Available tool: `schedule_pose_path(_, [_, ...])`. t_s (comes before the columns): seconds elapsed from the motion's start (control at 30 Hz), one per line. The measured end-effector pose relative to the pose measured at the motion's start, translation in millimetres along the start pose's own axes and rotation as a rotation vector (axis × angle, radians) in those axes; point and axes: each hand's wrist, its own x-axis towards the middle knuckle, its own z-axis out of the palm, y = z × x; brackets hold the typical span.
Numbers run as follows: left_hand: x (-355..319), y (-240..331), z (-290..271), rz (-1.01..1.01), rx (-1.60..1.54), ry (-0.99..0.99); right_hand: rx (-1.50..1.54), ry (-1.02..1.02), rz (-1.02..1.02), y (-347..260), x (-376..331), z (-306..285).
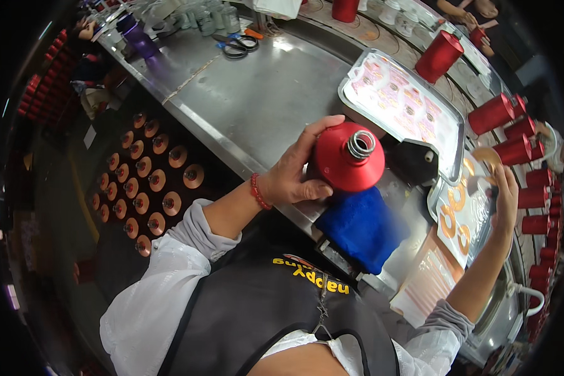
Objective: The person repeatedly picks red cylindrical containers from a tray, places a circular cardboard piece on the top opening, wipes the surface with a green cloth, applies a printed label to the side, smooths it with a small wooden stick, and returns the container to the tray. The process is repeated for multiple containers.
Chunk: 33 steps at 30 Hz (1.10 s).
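My left hand [297,166] is closed round a red bottle [351,160], tilted so its threaded silvery neck points toward me. Under the bottle lies a blue cloth [360,232], on or against a dark holder at the bench edge. My right hand [506,197] is out to the right, slightly blurred, with a thin gold ring-shaped piece [485,155] pinched at its fingertips. Below that hand, a tray [433,203] carries a sheet of gold rings [452,210]. Beside the bottle stands a black block-like piece [413,161].
A metal tray [343,94] of pink-and-gold printed sheets lies beyond the bottle. Striped sheets [429,276] rest nearer me. Red bottles [442,56] line a curved conveyor on the right. Scissors [235,47] and a purple bottle [138,39] are far left. Copper-topped bottles [156,180] stand lower left.
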Motion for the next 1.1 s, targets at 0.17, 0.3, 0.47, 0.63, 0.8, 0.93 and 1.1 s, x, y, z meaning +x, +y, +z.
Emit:
schedule_pose_path(0.17, [-3,3,4,0.056,0.128,0.048,0.405,-0.084,-0.124,-61,-43,104])
schedule_pose_path(0.3, [-9,5,1,0.072,0.196,0.057,0.628,-0.07,-0.116,-120,-77,177])
schedule_pose_path(0.47, [5,19,-29,-0.036,0.127,-0.096,0.69,-0.281,-0.265,-176,-108,218])
schedule_pose_path(0.63, [10,44,31,0.143,0.677,0.256,0.677,-0.177,-0.23,-163,-107,211])
schedule_pose_path(0.8, [38,32,-8,-0.163,-0.07,-0.031,0.638,-0.149,-0.281,-158,-108,191])
schedule_pose_path(0.93, [42,24,-31,-0.249,-0.291,-0.228,0.563,-0.166,-0.261,-156,-114,191])
schedule_pose_path(1.1, [43,28,-25,-0.202,-0.394,-0.186,0.575,-0.152,-0.291,-168,-115,214])
